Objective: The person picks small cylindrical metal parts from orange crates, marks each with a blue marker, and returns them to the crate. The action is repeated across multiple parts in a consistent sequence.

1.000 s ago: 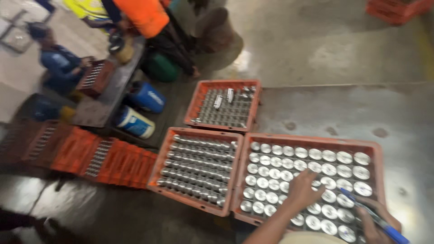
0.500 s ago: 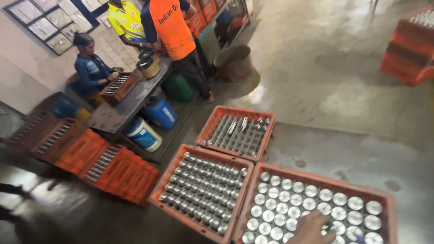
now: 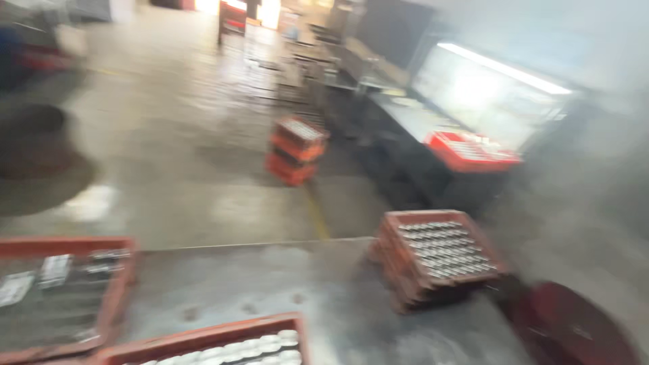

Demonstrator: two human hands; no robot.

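Neither hand is in view, so the state of either grip cannot be told. The view is blurred. An orange plastic crate of round silver metal discs [image 3: 223,346] lies at the bottom edge on the grey metal tabletop [image 3: 284,284]. A second orange crate of metal parts [image 3: 436,253] sits on the tabletop's right end, well apart.

5 red crates [image 3: 433,253] w/ metal parts, 1 red disc [image 3: 574,331].

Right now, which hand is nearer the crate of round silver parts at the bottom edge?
Cannot tell: both hands are out of view. The crate lies at the bottom edge.
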